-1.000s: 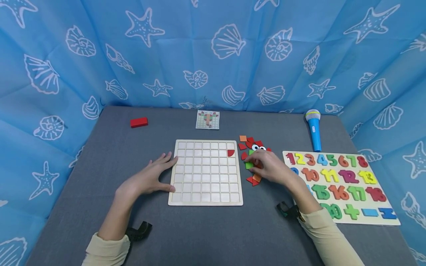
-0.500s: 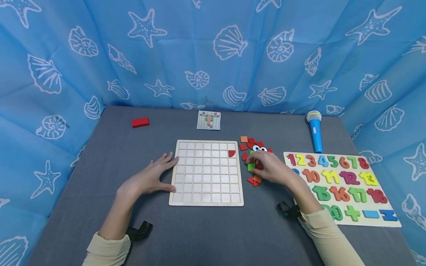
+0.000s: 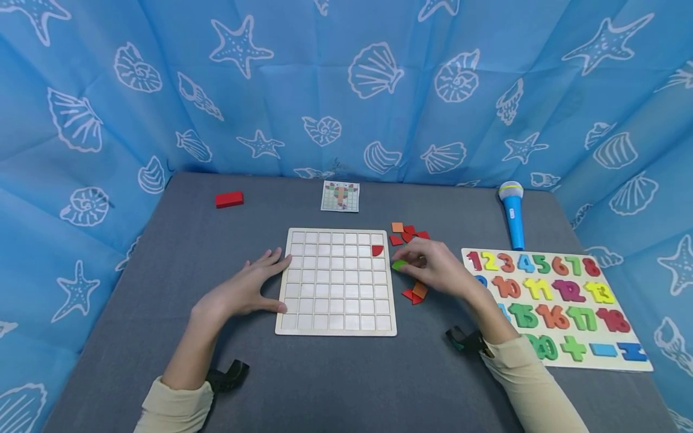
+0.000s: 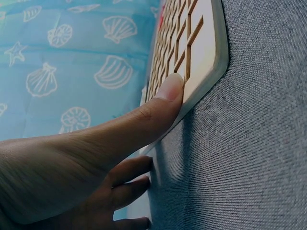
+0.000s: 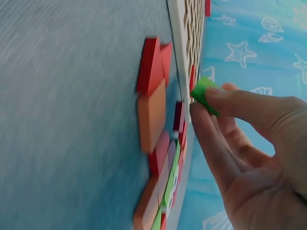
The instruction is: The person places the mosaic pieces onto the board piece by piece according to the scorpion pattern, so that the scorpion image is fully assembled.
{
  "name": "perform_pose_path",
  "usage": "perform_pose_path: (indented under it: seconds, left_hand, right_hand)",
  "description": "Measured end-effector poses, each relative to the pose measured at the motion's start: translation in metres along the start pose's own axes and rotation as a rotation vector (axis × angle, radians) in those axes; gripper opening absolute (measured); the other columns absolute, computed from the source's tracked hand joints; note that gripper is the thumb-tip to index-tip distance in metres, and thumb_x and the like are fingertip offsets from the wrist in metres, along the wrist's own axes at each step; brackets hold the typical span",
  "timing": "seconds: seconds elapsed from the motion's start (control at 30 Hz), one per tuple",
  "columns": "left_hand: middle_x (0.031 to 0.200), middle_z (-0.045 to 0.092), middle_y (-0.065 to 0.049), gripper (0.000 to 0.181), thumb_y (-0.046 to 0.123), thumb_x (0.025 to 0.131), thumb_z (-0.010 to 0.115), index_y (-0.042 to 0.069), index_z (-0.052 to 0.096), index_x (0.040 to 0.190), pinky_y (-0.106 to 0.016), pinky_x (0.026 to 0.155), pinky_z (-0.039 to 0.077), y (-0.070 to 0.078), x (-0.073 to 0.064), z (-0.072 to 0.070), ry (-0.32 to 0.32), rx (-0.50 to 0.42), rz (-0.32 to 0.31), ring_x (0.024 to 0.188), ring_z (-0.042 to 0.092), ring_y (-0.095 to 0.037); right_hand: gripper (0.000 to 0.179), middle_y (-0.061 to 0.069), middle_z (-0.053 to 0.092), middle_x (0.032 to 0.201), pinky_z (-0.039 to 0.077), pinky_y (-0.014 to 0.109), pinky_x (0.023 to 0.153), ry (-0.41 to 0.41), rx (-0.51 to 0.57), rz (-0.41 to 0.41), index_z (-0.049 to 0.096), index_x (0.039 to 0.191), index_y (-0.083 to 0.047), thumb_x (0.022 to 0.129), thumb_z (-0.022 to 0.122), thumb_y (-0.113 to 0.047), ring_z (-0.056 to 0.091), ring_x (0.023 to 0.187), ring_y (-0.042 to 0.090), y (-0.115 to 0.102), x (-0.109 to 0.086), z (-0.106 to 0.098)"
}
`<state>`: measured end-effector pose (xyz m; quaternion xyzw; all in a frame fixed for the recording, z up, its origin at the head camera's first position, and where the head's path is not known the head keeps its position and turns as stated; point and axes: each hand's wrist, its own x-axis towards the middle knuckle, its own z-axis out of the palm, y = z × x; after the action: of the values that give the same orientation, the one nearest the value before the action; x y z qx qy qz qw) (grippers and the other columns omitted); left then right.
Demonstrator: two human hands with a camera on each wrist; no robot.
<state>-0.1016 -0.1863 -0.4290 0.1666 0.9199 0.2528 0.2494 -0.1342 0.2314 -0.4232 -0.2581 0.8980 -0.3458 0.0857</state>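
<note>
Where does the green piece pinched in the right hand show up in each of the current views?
Head: the green piece is right of centre, just beside the grid board's right edge, at the right hand's fingertips.
Left wrist: not in it.
Right wrist: right of centre and above the middle, at the fingertips.
Shared landmark: the grid board, central in head, at the top in both wrist views.

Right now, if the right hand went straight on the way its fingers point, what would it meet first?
Most likely the board, at its right rim: the right hand, pinching the green piece, points that way. Its height is hard to judge, so it may pass above the rim.
</note>
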Motion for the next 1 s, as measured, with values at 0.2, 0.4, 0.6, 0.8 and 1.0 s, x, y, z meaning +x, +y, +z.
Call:
perform_pose_path:
  seconds: [0.2, 0.4, 0.6, 0.8, 1.0]
  left_hand:
    - [0.182, 0.014, -0.024, 0.108, 0.037, 0.089, 0.091, 0.012, 0.027, 0.173, -0.077, 0.132, 0.011, 0.002, -0.001, -0.001, -0.002, 0.007, -0.008, 0.170, 0.008, -0.047]
    - [0.182, 0.014, -0.024, 0.109, 0.038, 0.088, 0.091, 0.011, 0.028, 0.173, -0.078, 0.131, 0.011, 0.002, -0.001, 0.000, 0.001, 0.007, -0.007, 0.170, 0.008, -0.048]
    - [0.182, 0.014, -0.024, 0.109, 0.038, 0.088, 0.092, 0.011, 0.028, 0.173, -0.078, 0.131, 0.011, 0.001, -0.001, -0.001, 0.004, 0.004, -0.003, 0.170, 0.008, -0.049]
    - [0.181, 0.015, -0.025, 0.109, 0.039, 0.087, 0.092, 0.011, 0.029, 0.172, -0.079, 0.130, 0.011, 0.001, -0.001, 0.000, 0.007, -0.003, 0.007, 0.170, 0.008, -0.049]
    - [0.181, 0.016, -0.025, 0.109, 0.039, 0.087, 0.092, 0.012, 0.029, 0.172, -0.079, 0.131, 0.012, 0.002, -0.001, 0.000, 0.007, -0.003, 0.010, 0.170, 0.009, -0.049]
  right_hand:
    - [0.032, 0.015, 0.077, 0.125, 0.067, 0.051, 0.095, 0.050, 0.092, 0.041, 0.078, 0.127, -0.004, 0.096, 0.077, 0.002, 0.078, 0.105, 0.028, -0.010, 0.014, 0.010]
    - [0.031, 0.017, 0.080, 0.118, 0.068, 0.042, 0.089, 0.064, 0.091, 0.058, 0.078, 0.125, -0.001, 0.094, 0.080, 0.001, 0.079, 0.097, 0.026, -0.017, 0.035, 0.019]
    - [0.030, 0.017, 0.079, 0.110, 0.063, 0.031, 0.078, 0.054, 0.051, 0.076, 0.078, 0.120, 0.002, 0.091, 0.086, -0.005, 0.075, 0.089, 0.021, -0.020, 0.053, 0.030]
    - [0.029, 0.017, 0.077, 0.107, 0.058, 0.033, 0.076, 0.029, -0.009, 0.098, 0.079, 0.118, 0.002, 0.091, 0.086, -0.007, 0.069, 0.085, 0.019, -0.022, 0.062, 0.035]
    - [0.029, 0.016, 0.077, 0.104, 0.057, 0.034, 0.077, 0.015, -0.024, 0.125, 0.080, 0.119, 0.001, 0.092, 0.085, -0.009, 0.067, 0.085, 0.020, -0.026, 0.063, 0.035]
